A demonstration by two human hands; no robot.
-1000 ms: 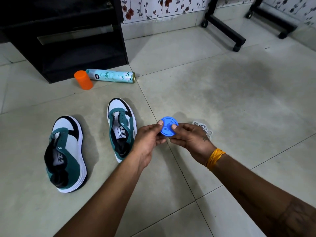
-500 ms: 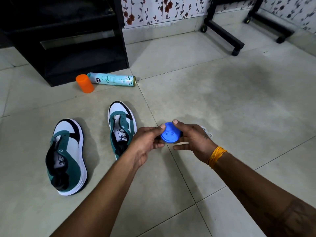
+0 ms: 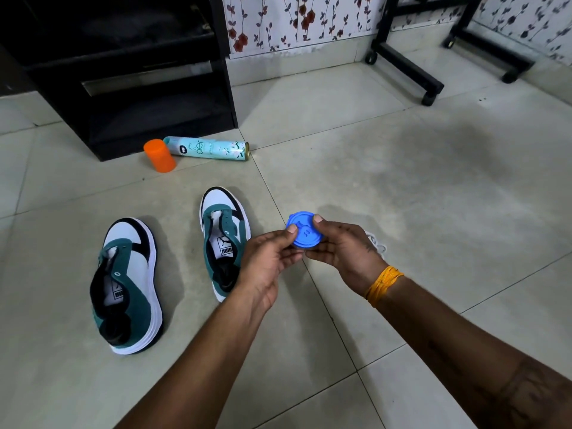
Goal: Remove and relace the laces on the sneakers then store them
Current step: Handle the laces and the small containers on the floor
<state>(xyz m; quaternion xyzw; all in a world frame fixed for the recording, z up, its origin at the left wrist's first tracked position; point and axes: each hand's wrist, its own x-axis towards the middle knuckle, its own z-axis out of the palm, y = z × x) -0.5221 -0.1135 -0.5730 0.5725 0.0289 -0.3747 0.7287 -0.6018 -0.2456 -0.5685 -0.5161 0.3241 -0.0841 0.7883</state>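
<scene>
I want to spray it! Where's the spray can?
In the head view, the spray can lies on its side on the floor, upper left, by the black cabinet, its orange cap standing beside it.

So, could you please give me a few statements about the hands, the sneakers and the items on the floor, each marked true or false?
1. Both the left hand and the right hand hold the blue round lid. True.
2. The two sneakers have laces threaded through them. False: their eyelets show no laces; white laces lie on the floor behind the right hand.
3. The spray can stands upright. False: it lies on its side.
4. The orange cap sits by the spray can. True.
5. The orange wristband is on the left wrist. False: it is on the right.
</scene>
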